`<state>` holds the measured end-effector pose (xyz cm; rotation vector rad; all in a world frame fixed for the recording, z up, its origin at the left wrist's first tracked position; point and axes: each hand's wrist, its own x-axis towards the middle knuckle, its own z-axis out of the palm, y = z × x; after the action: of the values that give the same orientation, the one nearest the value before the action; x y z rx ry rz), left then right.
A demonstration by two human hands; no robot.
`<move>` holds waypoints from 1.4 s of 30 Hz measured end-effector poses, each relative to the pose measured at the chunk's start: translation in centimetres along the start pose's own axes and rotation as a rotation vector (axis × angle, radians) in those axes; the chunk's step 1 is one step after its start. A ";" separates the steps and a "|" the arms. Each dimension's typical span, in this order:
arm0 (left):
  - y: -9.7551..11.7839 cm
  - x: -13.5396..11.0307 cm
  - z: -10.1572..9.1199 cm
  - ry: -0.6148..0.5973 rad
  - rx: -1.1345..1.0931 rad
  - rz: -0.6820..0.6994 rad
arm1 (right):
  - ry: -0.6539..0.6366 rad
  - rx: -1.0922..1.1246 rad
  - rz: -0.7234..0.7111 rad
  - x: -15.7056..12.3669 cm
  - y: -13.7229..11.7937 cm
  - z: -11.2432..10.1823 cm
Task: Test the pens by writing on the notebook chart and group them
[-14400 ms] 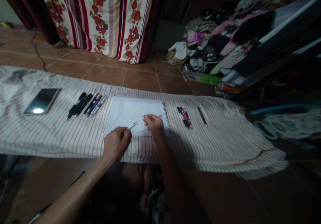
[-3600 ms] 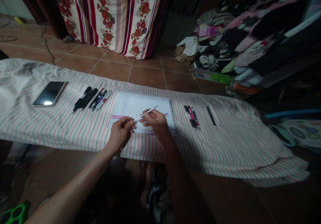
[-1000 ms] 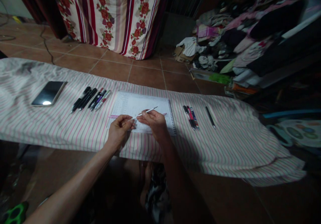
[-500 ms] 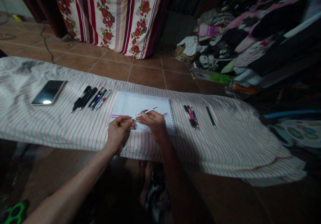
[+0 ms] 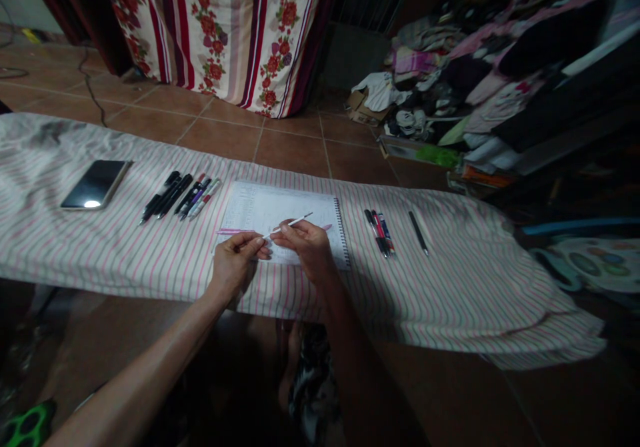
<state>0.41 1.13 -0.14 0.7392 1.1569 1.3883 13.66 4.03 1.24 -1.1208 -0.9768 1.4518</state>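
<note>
Both hands are over a spiral notebook (image 5: 295, 200) with writing on its open page. A thin white pen refill (image 5: 302, 219) with a dark tip slants up to the right between them. My right hand (image 5: 305, 240) pinches it near the middle. My left hand (image 5: 240, 250) is closed at its lower left end, fingertips close to those of the right; the exact grip there is partly hidden. A pink pen barrel (image 5: 229, 231) lies on the notebook's left edge beside my left hand. Another pink pen part (image 5: 327, 227) shows just past my right hand.
On the striped cloth (image 5: 450, 287), a phone (image 5: 96, 184) and several pens and markers (image 5: 183, 197) lie left of the notebook. Three pens (image 5: 380, 233) and a separate black pen (image 5: 419, 232) lie to its right. Piled clothes (image 5: 450, 87) stand beyond the table.
The view has shifted very slightly. Both hands keep the same hold on the refill, and nothing else has visibly moved.
</note>
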 end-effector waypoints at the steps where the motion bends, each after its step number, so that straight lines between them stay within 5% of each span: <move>1: 0.0 0.0 0.0 -0.004 -0.009 -0.003 | 0.003 0.005 0.002 0.1 0.0 0.0; 19: -1.2 0.2 0.0 -0.030 0.058 -0.001 | 0.032 0.011 0.013 0.4 0.3 0.0; 33: -0.2 0.1 0.5 -0.060 -0.203 -0.217 | 0.030 0.041 0.037 0.5 0.8 -0.1; 42: 0.3 -0.1 0.4 -0.009 -0.154 -0.246 | 0.087 0.073 0.002 0.8 1.0 -0.4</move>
<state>0.73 1.12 0.29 0.4765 1.0816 1.2494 13.77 4.72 0.07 -1.1224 -0.8561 1.4176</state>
